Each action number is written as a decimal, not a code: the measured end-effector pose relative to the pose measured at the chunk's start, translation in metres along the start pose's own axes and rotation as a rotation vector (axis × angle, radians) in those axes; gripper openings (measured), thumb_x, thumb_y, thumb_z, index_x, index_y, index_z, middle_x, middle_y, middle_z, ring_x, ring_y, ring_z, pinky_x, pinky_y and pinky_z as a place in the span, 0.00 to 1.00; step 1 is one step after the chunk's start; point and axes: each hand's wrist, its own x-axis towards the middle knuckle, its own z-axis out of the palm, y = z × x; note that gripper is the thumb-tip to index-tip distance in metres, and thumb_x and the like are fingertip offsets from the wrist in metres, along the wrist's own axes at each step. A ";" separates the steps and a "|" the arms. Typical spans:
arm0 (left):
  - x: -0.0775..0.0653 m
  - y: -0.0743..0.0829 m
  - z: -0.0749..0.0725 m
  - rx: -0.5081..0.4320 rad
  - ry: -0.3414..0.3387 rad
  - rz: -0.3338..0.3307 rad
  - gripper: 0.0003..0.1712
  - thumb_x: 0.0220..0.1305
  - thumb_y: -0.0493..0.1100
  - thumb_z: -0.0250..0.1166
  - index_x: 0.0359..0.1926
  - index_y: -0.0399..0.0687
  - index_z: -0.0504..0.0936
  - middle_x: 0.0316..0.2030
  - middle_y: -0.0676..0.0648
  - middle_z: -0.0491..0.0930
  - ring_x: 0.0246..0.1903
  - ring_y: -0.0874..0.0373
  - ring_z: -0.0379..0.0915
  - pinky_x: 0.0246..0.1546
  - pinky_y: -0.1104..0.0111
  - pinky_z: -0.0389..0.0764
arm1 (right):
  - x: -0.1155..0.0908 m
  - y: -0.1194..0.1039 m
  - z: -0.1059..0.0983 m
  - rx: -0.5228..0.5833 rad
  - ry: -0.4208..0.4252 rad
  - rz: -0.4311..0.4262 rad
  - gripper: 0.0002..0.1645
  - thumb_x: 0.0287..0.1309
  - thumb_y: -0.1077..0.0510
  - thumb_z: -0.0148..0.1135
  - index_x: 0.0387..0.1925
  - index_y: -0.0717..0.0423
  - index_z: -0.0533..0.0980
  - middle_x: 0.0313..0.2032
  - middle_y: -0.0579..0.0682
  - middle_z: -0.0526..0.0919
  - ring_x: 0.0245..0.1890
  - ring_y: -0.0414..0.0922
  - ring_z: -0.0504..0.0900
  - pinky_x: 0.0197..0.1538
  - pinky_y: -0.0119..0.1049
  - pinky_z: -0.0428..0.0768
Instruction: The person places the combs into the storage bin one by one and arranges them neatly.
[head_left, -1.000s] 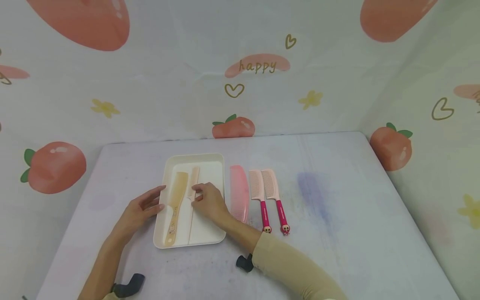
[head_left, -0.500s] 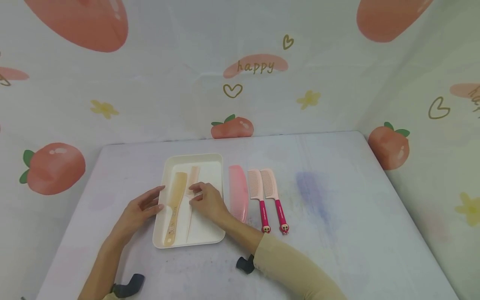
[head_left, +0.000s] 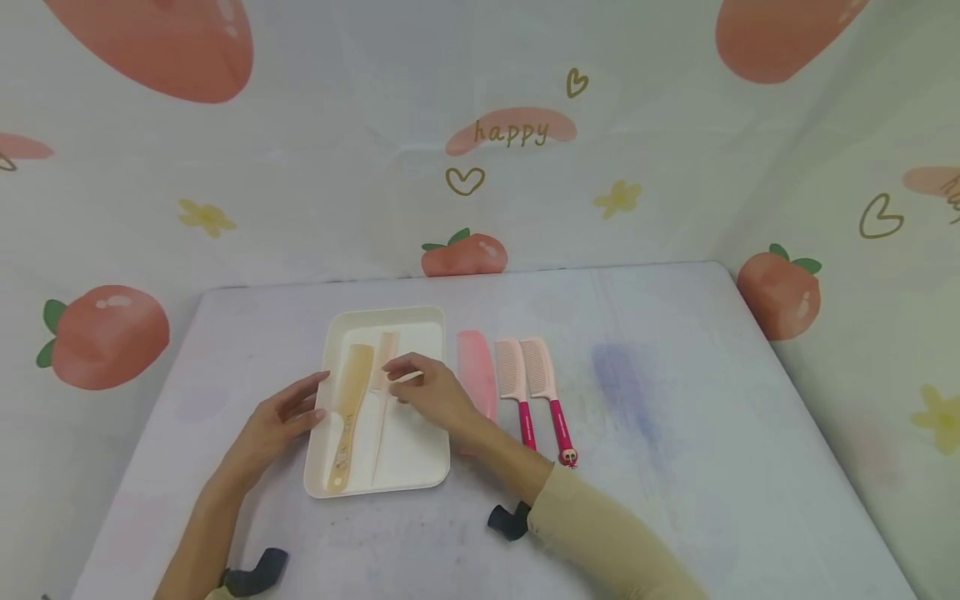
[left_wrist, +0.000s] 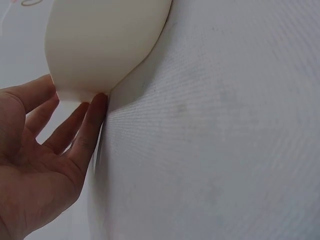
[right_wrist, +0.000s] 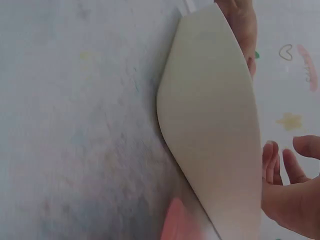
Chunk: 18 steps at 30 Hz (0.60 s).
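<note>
In the head view a white tray (head_left: 441, 350) lies left of centre on the table. Inside it are a tan handled comb (head_left: 357, 371) and, to its right, a pale pink tail comb (head_left: 386, 350) with a thin pointed handle. My right hand (head_left: 438, 398) hovers over the tray, thumb and fingers apart just right of the tail comb, with nothing between them. On the left side, my left hand (head_left: 273, 429) touches the tray's outer wall with extended fingers; the left wrist view shows these fingertips against the tray wall (left_wrist: 105, 45).
Right of the tray lies a wide pink comb (head_left: 476, 367), partly covered by my right forearm. Beside it are two light pink combs (head_left: 512, 367) with magenta handles. A fruit-patterned cloth (head_left: 315, 167) hangs behind the table (head_left: 675, 500).
My right hand has let go of the tail comb, which now lies in the tray, and has drawn slightly up and right with its fingers parted. My left hand stays at the tray's side.
</note>
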 end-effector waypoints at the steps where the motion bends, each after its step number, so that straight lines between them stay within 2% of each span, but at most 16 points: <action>1: 0.000 -0.001 0.000 -0.001 -0.001 0.002 0.39 0.68 0.50 0.66 0.75 0.48 0.62 0.72 0.37 0.61 0.68 0.36 0.61 0.48 0.84 0.69 | 0.000 0.000 -0.003 0.005 -0.001 -0.003 0.15 0.63 0.63 0.62 0.51 0.51 0.80 0.45 0.48 0.82 0.42 0.50 0.86 0.44 0.38 0.82; 7: 0.000 -0.001 0.002 0.021 0.003 0.026 0.38 0.68 0.48 0.65 0.75 0.49 0.63 0.71 0.38 0.63 0.66 0.36 0.63 0.48 0.84 0.69 | -0.003 -0.002 -0.021 0.022 0.007 -0.027 0.14 0.65 0.64 0.60 0.51 0.54 0.80 0.48 0.60 0.82 0.45 0.58 0.84 0.46 0.37 0.82; 10: 0.000 0.000 0.001 0.040 0.005 0.026 0.37 0.68 0.48 0.65 0.74 0.50 0.64 0.71 0.39 0.63 0.66 0.37 0.64 0.48 0.84 0.68 | -0.005 -0.002 -0.029 0.033 0.005 -0.044 0.15 0.65 0.65 0.59 0.52 0.57 0.79 0.49 0.64 0.81 0.45 0.60 0.83 0.46 0.35 0.82; 13: 0.000 0.001 0.001 0.057 0.007 0.013 0.36 0.68 0.48 0.65 0.74 0.51 0.64 0.71 0.39 0.63 0.65 0.37 0.64 0.47 0.85 0.68 | -0.007 -0.003 -0.036 0.022 0.000 -0.059 0.16 0.65 0.64 0.59 0.54 0.60 0.78 0.50 0.64 0.80 0.45 0.61 0.83 0.46 0.35 0.82; 18: 0.000 0.000 0.001 0.053 0.003 0.005 0.36 0.69 0.48 0.65 0.74 0.51 0.65 0.72 0.40 0.62 0.66 0.38 0.63 0.47 0.84 0.67 | -0.012 -0.004 -0.046 -0.022 0.000 -0.070 0.17 0.65 0.63 0.59 0.55 0.59 0.78 0.51 0.63 0.80 0.46 0.60 0.83 0.47 0.37 0.82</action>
